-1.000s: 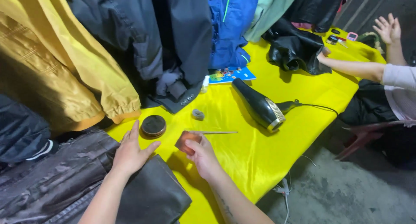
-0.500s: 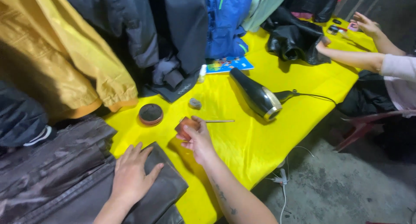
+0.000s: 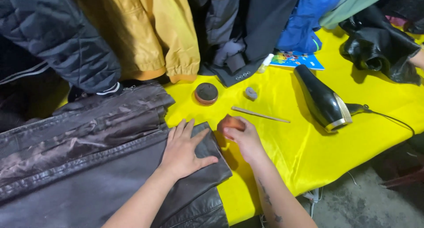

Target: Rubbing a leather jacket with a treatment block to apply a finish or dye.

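My left hand (image 3: 183,149) lies flat, fingers spread, on the cuff end of a dark brown leather jacket (image 3: 88,166) spread over the yellow table (image 3: 282,157). My right hand (image 3: 243,137) is closed around a small orange-brown sponge (image 3: 229,122) right beside the jacket's edge. A round open tin of dark polish (image 3: 206,94) sits just beyond, with a small grey lump (image 3: 251,93) to its right. A thin wooden stick (image 3: 259,114) lies on the cloth above my right hand.
A black hair dryer (image 3: 322,100) with its cord lies at the right. A blue booklet (image 3: 296,60) and a black leather garment (image 3: 375,47) lie farther back. Hanging jackets, yellow (image 3: 150,33), dark and blue, line the table's far side. Concrete floor shows at bottom right.
The view has swung left and closer. My left hand moved from near the polish tin onto the leather jacket. My right hand stays on the sponge; the other person's arms left the view.
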